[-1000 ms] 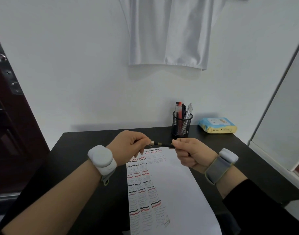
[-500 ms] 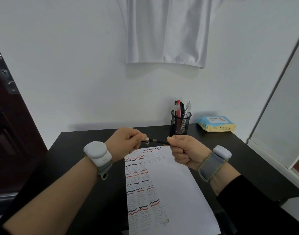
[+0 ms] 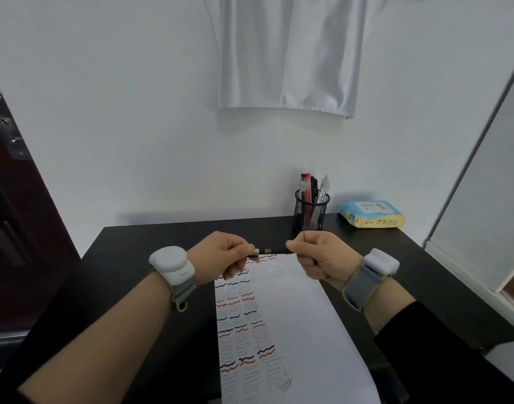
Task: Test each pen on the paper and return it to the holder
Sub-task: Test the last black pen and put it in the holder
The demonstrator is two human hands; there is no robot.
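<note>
A black pen (image 3: 271,251) with pale bands is held level above the far end of the white paper (image 3: 302,325). My left hand (image 3: 220,256) pinches its left end, probably the cap, and my right hand (image 3: 319,258) grips its barrel in curled fingers. The paper lies lengthwise on the black desk (image 3: 133,275) and bears several rows of red and black wavy test lines down its left half. A black mesh pen holder (image 3: 310,212) stands at the desk's back edge, holding several pens, one of them red.
A blue and yellow pack of wipes (image 3: 371,214) lies right of the holder. A white garment (image 3: 287,53) hangs on the wall above. A dark door (image 3: 14,228) stands at the left, a white panel (image 3: 483,199) at the right.
Both hands have kept the pen between them and held nearly still. The gap between them stays small, and the view shifted slightly.
</note>
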